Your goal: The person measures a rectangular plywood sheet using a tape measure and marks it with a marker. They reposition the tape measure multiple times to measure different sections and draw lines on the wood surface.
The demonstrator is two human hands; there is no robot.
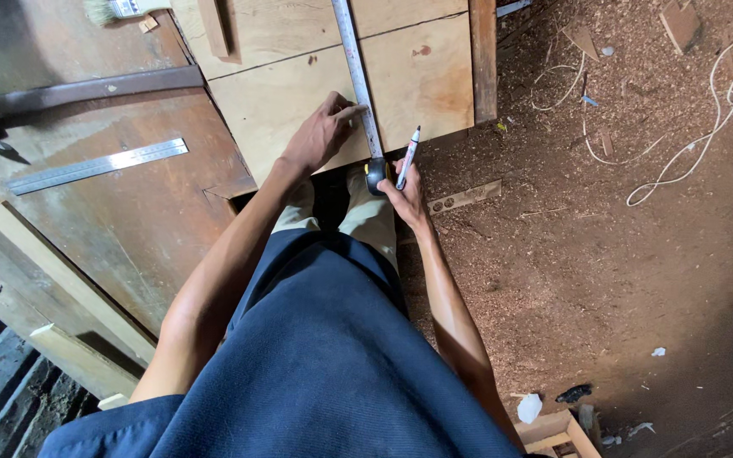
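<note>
Sawdust floor, plywood sheet [417, 80]; left hand [324, 131] pressing tape measure [356, 76] flat; right hand [405, 191] gripping its case, marker [408, 157]

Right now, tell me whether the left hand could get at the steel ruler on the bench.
Probably yes: the left hand rests on the plywood sheet, and bare benchtop lies between it and the steel ruler.

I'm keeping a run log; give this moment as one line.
left hand: pressing tape on plywood | right hand: holding tape case and marker | ruler: on bench, untouched
</note>
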